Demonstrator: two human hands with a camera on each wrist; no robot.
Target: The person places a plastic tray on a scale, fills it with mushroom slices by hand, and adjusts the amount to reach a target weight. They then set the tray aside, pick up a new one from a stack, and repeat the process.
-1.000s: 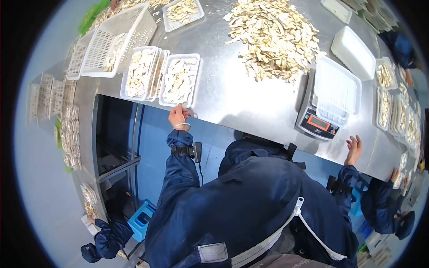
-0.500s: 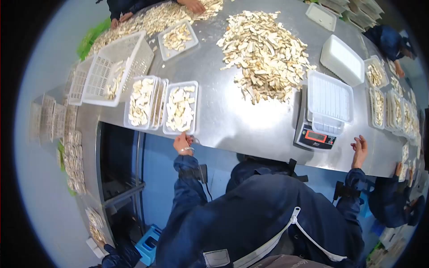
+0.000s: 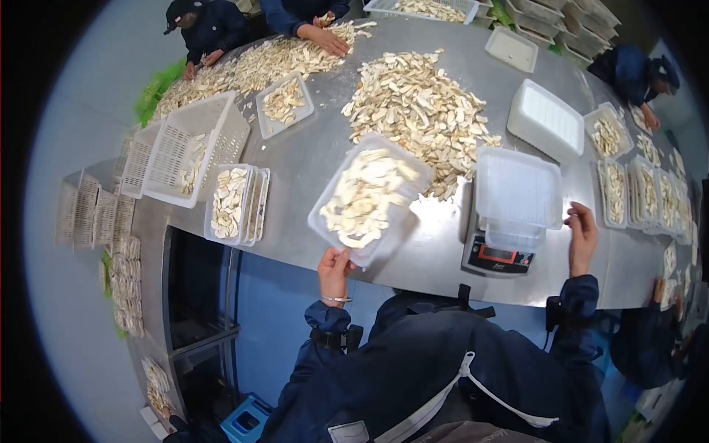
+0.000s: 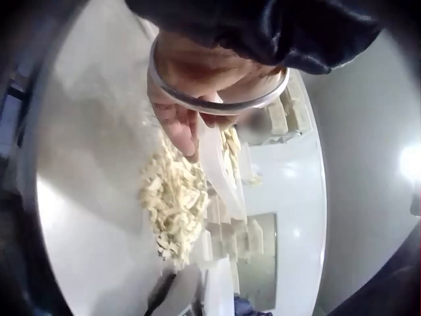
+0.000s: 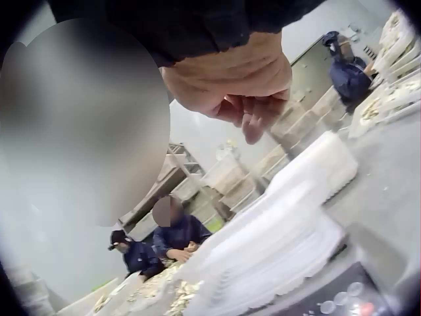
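My left hand pinches the near edge of a clear plastic tray heaped with pale mushroom slices. The tray is raised and tilted over the steel table; its pale wall shows under my fingers in the left wrist view. Beside a digital scale, my right hand hangs with loosely bent fingers and nothing in it. A stack of bare plastic trays sits on the scale, partly covering it. In the right wrist view my right hand is above these trays.
A large slice pile lies beyond the raised tray. At left stand a white basket and filled trays; a white tray stack is behind the scale. More filled trays stand at right. People work across the table.
My left hand has lifted the filled tray from beside the other filled trays and carried it right, toward the scale. My right hand stays beside the scale. The head view has shifted.
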